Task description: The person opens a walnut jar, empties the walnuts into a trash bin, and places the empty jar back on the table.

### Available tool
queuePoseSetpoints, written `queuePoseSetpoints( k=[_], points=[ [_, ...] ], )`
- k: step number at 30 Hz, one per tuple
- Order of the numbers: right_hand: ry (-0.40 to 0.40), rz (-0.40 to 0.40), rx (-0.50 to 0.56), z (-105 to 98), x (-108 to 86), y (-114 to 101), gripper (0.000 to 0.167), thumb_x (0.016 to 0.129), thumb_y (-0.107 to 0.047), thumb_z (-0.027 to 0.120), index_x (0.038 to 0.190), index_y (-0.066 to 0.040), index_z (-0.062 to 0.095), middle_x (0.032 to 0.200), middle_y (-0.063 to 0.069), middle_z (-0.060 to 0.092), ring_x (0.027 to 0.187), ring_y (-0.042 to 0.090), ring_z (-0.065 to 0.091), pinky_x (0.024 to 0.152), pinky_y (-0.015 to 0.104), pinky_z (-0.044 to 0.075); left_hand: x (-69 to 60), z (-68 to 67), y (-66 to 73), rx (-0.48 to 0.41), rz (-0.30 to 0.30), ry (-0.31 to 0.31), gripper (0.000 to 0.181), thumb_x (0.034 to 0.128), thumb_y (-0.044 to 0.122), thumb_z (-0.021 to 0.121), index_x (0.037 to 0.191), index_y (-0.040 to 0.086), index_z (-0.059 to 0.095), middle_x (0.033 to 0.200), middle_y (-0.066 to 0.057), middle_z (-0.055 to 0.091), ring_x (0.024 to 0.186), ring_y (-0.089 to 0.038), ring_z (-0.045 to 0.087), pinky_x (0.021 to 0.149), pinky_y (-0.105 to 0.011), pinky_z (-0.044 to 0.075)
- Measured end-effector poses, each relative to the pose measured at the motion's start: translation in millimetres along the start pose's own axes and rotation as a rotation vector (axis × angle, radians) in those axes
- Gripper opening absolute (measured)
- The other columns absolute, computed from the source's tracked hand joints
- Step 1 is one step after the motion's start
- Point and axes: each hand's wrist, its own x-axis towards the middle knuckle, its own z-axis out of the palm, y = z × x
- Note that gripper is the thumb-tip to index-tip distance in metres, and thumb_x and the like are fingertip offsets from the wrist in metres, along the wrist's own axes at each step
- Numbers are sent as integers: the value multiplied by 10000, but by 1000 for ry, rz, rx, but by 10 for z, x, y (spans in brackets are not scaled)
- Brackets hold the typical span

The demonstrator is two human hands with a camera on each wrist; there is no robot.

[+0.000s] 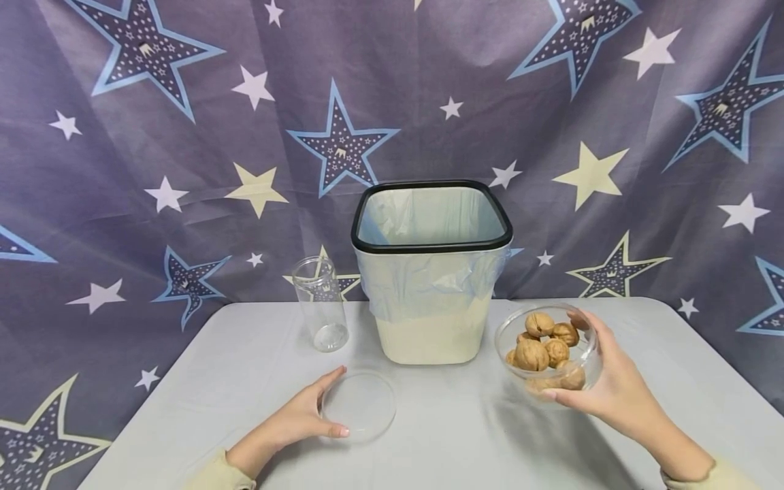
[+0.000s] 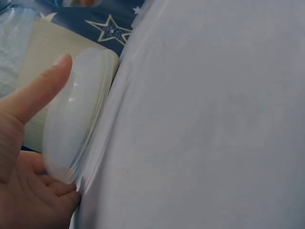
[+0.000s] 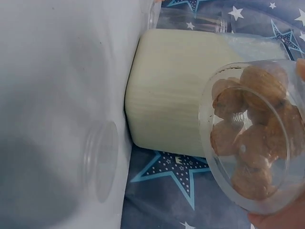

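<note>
My right hand (image 1: 618, 381) grips a clear bowl (image 1: 514, 364) by its right side, thumb at the near rim and fingers at the far side. Several walnuts (image 1: 531, 354) lie inside the bowl, which is raised above the table. My left hand (image 1: 300, 413) holds the left side of a clear round lid-like disc (image 1: 367, 408), with thumb and fingers at opposite edges. In the left wrist view, the fingers (image 2: 62, 186) touch the disc's lower edge and the thumb (image 2: 47, 88) overlaps its outline. Whether the disc touches the table is hard to tell.
A white bin (image 1: 429, 340) with a black rim and pale bag stands mid-back on the grey table (image 1: 441, 435). Left of it, a tall clear glass jar (image 1: 320, 299) stands upright. The right wrist view shows a clear shallow round thing (image 3: 102, 162) on the table. A star-patterned cloth hangs behind.
</note>
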Motion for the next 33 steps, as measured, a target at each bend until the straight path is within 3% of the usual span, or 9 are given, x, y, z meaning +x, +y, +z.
queuePoseSetpoints(
  k=[4,9,11,19,27,33],
  points=[
    [20,-7,-7,-47,40,11,1205,426,-89,940,1455,-131,314,1299,-205,420,1138,-101,383,944,15,254,-2,-25,34,25,-1,-35,1038,665,199,842,1431,-125,221,1482,-312,232,1363,-482,178,1086,-544,153],
    [21,-5,-14,-101,125,2,1177,443,-85,935,1441,-66,311,1314,129,483,1126,-112,366,936,6,248,20,-45,74,116,29,-37,1038,673,273,835,1443,-90,240,1476,-297,263,1356,-473,224,1080,-566,190],
    [18,-6,-17,-119,166,-5,1179,450,-86,934,1443,-51,300,1310,205,476,1122,-117,359,931,0,247,47,-65,108,151,51,-23,1026,682,286,828,1445,-79,248,1477,-290,268,1354,-470,236,1077,-582,202],
    [15,-16,-18,-189,323,-31,1140,470,-60,924,1431,-51,311,1290,210,479,1089,-109,374,889,2,270,188,-191,340,184,144,107,929,777,259,769,1461,-56,224,1489,-237,289,1357,-431,258,1081,-572,225],
    [13,8,-25,-261,470,-28,1109,522,-73,909,1436,-39,282,1297,222,456,1091,-77,374,878,4,253,375,-348,678,49,150,286,764,907,154,621,1472,-62,154,1486,-221,307,1374,-367,265,1121,-463,205],
    [23,3,-30,-288,588,-60,1099,519,-77,915,1424,-11,294,1280,217,465,1068,-76,372,852,13,267,480,-457,962,-40,172,337,730,930,150,582,1485,-31,143,1510,-177,287,1403,-315,231,1152,-420,167]
  ],
)
